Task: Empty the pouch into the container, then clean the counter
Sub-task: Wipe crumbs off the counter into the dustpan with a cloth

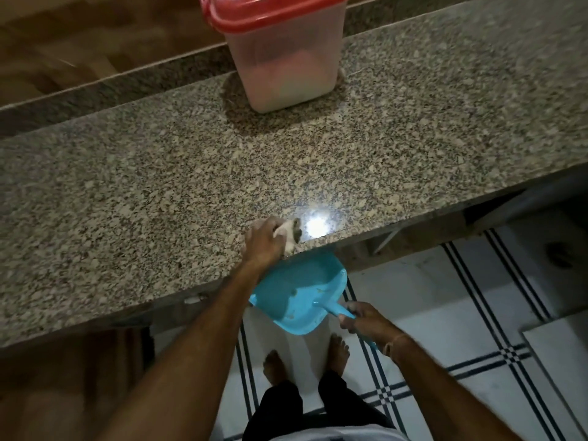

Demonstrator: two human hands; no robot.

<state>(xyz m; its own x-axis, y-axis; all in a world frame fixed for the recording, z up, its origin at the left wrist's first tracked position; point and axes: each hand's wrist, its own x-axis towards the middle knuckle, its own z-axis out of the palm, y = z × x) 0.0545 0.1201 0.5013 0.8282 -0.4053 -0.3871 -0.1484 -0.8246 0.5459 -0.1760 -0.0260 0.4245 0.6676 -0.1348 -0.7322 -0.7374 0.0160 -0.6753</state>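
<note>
Below the edge of the surface [159,173], the right hand [362,323] curls its fingers round the thin handle of a blue plastic dustpan [299,291]. The pan is smooth and flat, and its open mouth is tucked under the edge. Just above it, the left hand [262,240] bunches a soft pale cloth [291,237] right at the edge, so I think the next push drops crumbs straight down into the pan. Far back on the shiny speckled stone stands the container [283,58], see-through, with its red lid [270,11] on.
</note>
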